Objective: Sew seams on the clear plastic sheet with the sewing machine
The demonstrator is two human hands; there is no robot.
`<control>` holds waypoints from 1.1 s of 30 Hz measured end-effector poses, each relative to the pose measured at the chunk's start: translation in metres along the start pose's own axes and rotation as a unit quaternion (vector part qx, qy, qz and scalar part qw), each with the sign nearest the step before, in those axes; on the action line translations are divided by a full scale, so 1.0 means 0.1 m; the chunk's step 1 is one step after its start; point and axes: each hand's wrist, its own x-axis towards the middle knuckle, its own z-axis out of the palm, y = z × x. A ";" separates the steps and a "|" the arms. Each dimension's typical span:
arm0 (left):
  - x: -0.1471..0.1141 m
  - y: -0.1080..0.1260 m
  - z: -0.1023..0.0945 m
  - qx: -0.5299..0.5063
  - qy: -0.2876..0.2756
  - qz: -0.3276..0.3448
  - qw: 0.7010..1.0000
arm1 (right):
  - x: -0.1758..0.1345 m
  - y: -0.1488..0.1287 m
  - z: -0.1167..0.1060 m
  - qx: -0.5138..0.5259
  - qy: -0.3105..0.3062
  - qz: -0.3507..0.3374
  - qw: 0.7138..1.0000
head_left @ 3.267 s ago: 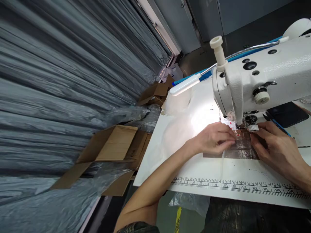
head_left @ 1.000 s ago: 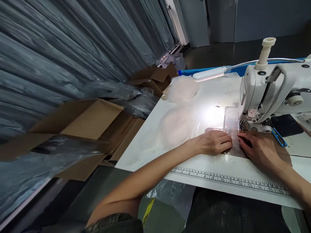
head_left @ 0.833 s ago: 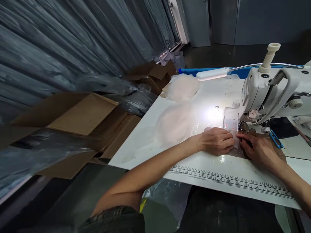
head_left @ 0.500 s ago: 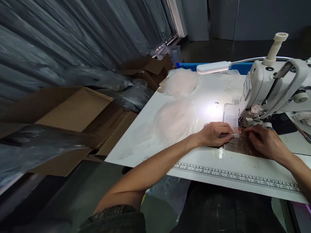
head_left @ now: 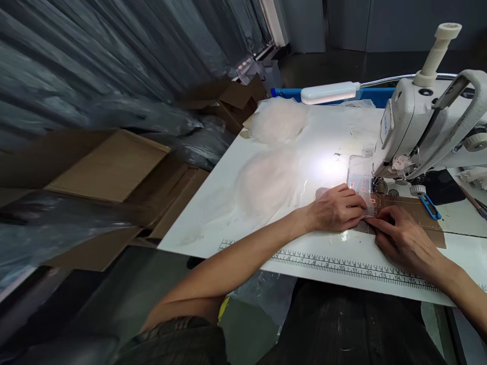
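Note:
A clear plastic piece with small red marks (head_left: 360,186) lies on the white table (head_left: 266,223) in front of the white sewing machine (head_left: 426,126). My left hand (head_left: 335,209) rests on its left side, fingers pinching its near edge. My right hand (head_left: 399,238) meets it from the right, fingertips pressing the same edge over a brown patch (head_left: 418,213) of the table. Both hands sit just before the presser foot (head_left: 380,186).
A lamp (head_left: 329,94) on a flexible neck lights the table. Heaps of clear plastic (head_left: 277,121) lie at the back left. A printed ruler (head_left: 342,266) runs along the front edge. Blue snips (head_left: 431,207) and a black phone (head_left: 443,185) lie right. Cardboard boxes (head_left: 110,172) stand on the floor at left.
The view swung from close over the machine to further back and left. My hands stayed on the plastic piece, and my right hand has slid nearer to me along its edge.

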 end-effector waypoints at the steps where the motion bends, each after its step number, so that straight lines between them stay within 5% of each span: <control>1: 0.00 0.00 0.00 0.007 -0.005 0.003 1.000 | 0.00 0.01 -0.01 0.008 -0.004 0.001 1.000; 10: -0.03 -0.02 0.03 0.020 0.025 0.017 0.999 | 0.14 0.22 -0.21 0.124 -0.089 0.039 0.988; 16: -0.04 -0.02 0.04 0.020 0.035 0.017 0.999 | 0.17 0.45 -0.12 0.030 -0.089 0.070 0.993; 25: -0.03 -0.02 0.05 0.026 0.075 0.040 0.996 | 0.14 0.39 0.00 -0.040 -0.084 0.076 0.993; 33: -0.05 -0.02 0.07 0.022 0.033 0.017 0.999 | 0.13 0.36 0.02 -0.057 -0.078 0.088 0.991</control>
